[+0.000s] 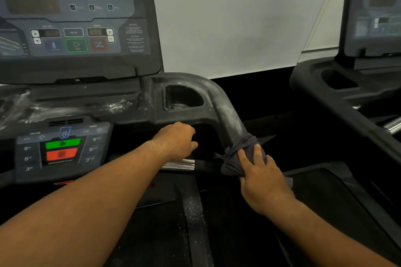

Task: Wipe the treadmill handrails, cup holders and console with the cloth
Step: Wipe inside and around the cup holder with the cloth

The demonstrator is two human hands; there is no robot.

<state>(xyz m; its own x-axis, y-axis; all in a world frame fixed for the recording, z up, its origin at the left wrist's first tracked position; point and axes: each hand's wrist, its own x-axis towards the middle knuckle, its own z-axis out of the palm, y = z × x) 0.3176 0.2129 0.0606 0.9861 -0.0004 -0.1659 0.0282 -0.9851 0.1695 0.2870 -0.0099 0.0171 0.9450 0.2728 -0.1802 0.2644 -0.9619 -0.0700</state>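
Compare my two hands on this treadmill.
The right hand grips a dark blue-grey cloth wrapped round the dusty black handrail; the left hand shows no cloth. The right hand's fingers lie in view over the cloth; the left hand's curl out of sight. Both are bare, backs up.

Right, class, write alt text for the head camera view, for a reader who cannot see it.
A person's right hand grips a dark cloth wrapped round a dusty treadmill handrail. The left hand rests at the front edge of the console, near a cup holder. A button panel sits to the left.
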